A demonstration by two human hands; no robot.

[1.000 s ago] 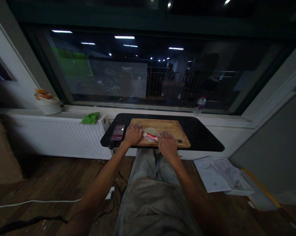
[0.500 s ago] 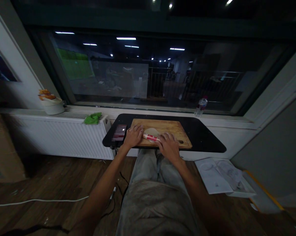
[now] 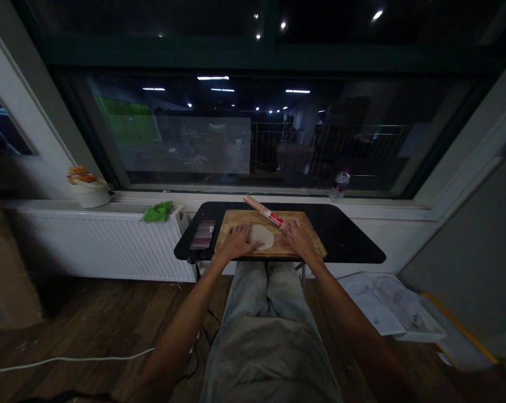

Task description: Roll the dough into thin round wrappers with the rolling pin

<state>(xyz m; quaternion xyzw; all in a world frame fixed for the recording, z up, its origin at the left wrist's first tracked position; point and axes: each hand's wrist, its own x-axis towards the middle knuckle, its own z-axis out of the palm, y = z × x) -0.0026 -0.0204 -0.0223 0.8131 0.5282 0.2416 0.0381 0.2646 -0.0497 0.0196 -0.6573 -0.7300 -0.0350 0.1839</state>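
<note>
A flat round of dough (image 3: 263, 237) lies on a wooden cutting board (image 3: 295, 252). My left hand (image 3: 237, 242) rests at the left side of the dough with fingers spread, its thumb on the dough's edge. My right hand (image 3: 295, 236) is closed on the near end of a wooden rolling pin (image 3: 265, 211) with a red-and-white label. The pin slants away to the upper left, its far end free beyond the dough. The dough's left edge is partly covered by my left hand.
The board sits on a small black table (image 3: 354, 240), a phone (image 3: 203, 234) at its left. Behind stands a water bottle (image 3: 340, 186) on the window sill. A green cloth (image 3: 158, 212) and a white tub (image 3: 90, 193) sit on the radiator (image 3: 102, 240). Papers (image 3: 387, 305) lie on the floor at right.
My left hand has let go of the rolling pin and come onto the dough's left edge. My right hand has swung the pin off the dough, its left end now pointing away.
</note>
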